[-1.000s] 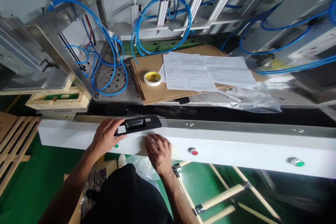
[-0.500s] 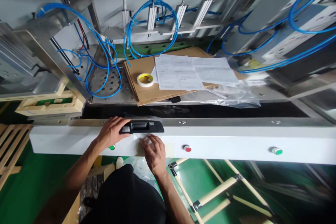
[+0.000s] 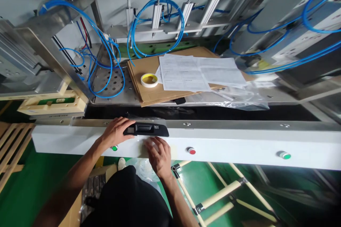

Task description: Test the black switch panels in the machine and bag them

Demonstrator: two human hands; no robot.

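Along upper edge of long white metal beam (image 3: 234,145): black oblong plastic panel (image 3: 153,129), left end gripped by left hand (image 3: 116,132). Right hand (image 3: 160,156) at beam's front, curled; cannot tell if holding anything. Loosened left grip could drop panel into long dark trough (image 3: 229,111) behind beam.

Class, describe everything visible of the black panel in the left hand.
The black panel is long, narrow and plastic-looking, with a recess near its middle and a lighter patch to either side. It runs lengthwise along the white ledge, left end gripped by the left hand, the right hand close below; contact with the ledge is unclear.
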